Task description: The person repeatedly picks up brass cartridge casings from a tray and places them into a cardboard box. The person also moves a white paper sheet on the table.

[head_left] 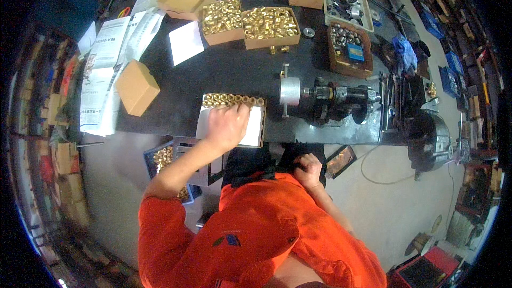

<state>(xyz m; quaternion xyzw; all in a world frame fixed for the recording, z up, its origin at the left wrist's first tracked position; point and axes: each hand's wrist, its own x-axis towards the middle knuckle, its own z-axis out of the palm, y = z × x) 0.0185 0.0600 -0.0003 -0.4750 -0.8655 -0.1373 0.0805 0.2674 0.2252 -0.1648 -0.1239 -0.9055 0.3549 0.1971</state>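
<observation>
My left hand [228, 126] is over a shallow cardboard box [262, 137] at the table's front edge. Its fingers are bent and pressed together at a row of brass fittings [224, 99] along the box's far side; what they hold, if anything, is hidden under them. A white paper sheet [253, 127] covers the nearer part of the box, partly beneath the hand. My right hand [309, 169] rests on my thigh below the table edge, curled into a loose fist with nothing showing in it.
Farther back stand two boxes of loose brass fittings [271, 23]. Right of my box is a machine fixture with a round metal head [290, 92]. A closed carton [137, 88] and newspaper [98, 74] lie left. Wrenches [392, 98] and a dark motor [429, 138] occupy the right end.
</observation>
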